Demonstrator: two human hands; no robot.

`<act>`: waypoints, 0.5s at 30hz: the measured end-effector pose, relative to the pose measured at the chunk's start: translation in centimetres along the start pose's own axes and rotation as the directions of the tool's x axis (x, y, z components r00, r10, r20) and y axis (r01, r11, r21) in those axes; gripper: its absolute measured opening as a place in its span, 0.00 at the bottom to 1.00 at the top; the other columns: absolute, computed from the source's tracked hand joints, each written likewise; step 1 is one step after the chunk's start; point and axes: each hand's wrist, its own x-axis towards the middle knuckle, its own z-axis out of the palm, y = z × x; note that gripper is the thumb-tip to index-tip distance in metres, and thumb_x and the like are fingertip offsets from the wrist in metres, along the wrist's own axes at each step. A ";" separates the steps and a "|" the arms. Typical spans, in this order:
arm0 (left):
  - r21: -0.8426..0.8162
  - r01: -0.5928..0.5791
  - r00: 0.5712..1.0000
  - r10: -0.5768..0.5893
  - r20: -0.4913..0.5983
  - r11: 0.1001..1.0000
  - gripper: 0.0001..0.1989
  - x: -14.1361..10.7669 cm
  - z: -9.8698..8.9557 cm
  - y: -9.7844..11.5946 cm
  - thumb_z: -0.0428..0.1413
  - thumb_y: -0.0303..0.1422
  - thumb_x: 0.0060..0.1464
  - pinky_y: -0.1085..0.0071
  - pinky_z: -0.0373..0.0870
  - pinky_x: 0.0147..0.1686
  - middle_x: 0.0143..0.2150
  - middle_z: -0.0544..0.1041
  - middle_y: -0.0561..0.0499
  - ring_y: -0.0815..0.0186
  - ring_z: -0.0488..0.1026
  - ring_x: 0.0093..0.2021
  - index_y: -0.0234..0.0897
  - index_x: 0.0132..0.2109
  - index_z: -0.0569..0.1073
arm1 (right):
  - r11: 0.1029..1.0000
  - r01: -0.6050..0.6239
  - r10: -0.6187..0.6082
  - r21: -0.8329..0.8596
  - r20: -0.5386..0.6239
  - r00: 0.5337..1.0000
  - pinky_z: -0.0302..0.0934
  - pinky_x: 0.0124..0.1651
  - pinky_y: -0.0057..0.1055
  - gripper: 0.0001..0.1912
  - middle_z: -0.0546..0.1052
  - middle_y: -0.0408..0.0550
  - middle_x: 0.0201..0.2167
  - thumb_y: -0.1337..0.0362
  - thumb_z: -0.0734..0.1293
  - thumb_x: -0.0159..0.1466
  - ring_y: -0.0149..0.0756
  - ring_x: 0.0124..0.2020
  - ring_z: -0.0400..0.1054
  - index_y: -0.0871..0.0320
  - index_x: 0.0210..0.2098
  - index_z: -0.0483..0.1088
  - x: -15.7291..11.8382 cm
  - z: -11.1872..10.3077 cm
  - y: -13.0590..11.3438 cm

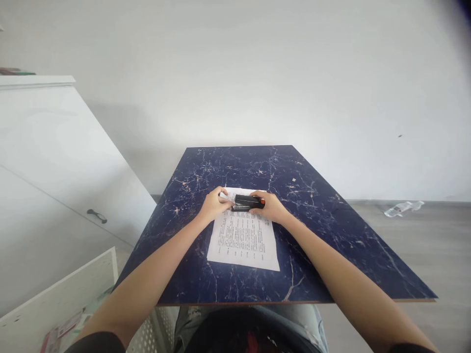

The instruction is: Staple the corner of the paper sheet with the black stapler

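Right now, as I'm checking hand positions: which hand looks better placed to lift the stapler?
Probably the right hand: it spans both sides of the black stapler at its orange-marked end. The left hand has only fingertips by the opposite end, above the paper.

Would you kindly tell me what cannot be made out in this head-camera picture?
All in the head view:
Printed paper: words too small to read; the stapler and both hands cover part of it.
Stapler: the right hand hides part of its right end.
Items on the white cabinet: cut off by the left edge.
Red-and-white thing, lower left: cut off by the bottom edge.
Clear object on the floor: too blurred to identify.
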 end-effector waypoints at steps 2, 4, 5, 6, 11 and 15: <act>0.214 -0.052 0.992 0.076 -0.103 0.975 0.08 0.2 -0.4 -0.4 0.57 0.29 0.57 0.64 0.73 0.42 0.34 0.81 0.51 0.60 0.80 0.37 0.41 0.44 0.68 | 0.999 0.028 -0.028 -0.028 0.009 1.000 0.67 0.48 0.40 0.23 0.80 0.49 0.42 0.59 0.76 0.55 0.44 0.43 0.74 0.54 0.50 0.74 -0.1 0.1 -0.3; 0.455 -0.071 0.976 0.157 -0.154 0.888 0.06 0.3 -0.7 -1.0 0.56 0.30 0.59 0.60 0.70 0.49 0.41 0.80 0.46 0.56 0.77 0.45 0.40 0.45 0.71 | 0.998 0.053 -0.053 -0.038 -0.009 0.999 0.67 0.50 0.42 0.25 0.79 0.51 0.46 0.57 0.75 0.57 0.45 0.46 0.73 0.54 0.53 0.73 -0.2 0.2 -0.6; 0.553 -0.059 0.970 0.177 -0.164 0.831 0.08 0.3 -0.8 -1.3 0.57 0.32 0.59 0.58 0.69 0.51 0.44 0.79 0.43 0.53 0.75 0.49 0.39 0.46 0.72 | 0.997 0.064 -0.065 -0.037 -0.024 0.998 0.67 0.50 0.42 0.26 0.79 0.52 0.48 0.56 0.75 0.58 0.46 0.48 0.72 0.53 0.54 0.72 -0.2 0.3 -0.8; 0.627 -0.040 0.968 0.185 -0.168 0.778 0.11 0.4 -0.8 -1.5 0.58 0.35 0.59 0.57 0.68 0.52 0.47 0.78 0.41 0.50 0.73 0.51 0.38 0.48 0.72 | 0.996 0.076 -0.078 -0.037 -0.040 0.996 0.66 0.51 0.43 0.27 0.78 0.52 0.50 0.56 0.74 0.59 0.46 0.49 0.71 0.53 0.56 0.70 -0.3 0.3 -1.0; 0.667 -0.070 0.978 0.184 -0.102 0.742 0.18 0.6 0.0 -1.8 0.58 0.37 0.60 0.56 0.67 0.52 0.49 0.71 0.39 0.49 0.69 0.52 0.36 0.54 0.71 | 0.988 0.146 -0.150 -0.052 -0.090 0.985 0.64 0.55 0.45 0.22 0.78 0.50 0.49 0.60 0.72 0.62 0.44 0.50 0.70 0.52 0.55 0.71 -0.2 0.7 -1.6; 0.489 -0.092 0.987 0.146 -0.072 0.867 0.14 0.7 0.6 -1.2 0.57 0.29 0.59 0.59 0.68 0.50 0.46 0.70 0.44 0.56 0.72 0.46 0.39 0.52 0.72 | 0.993 0.115 -0.117 -0.022 -0.098 0.988 0.65 0.54 0.43 0.18 0.79 0.50 0.48 0.61 0.71 0.63 0.43 0.48 0.72 0.52 0.52 0.73 0.0 1.3 -1.7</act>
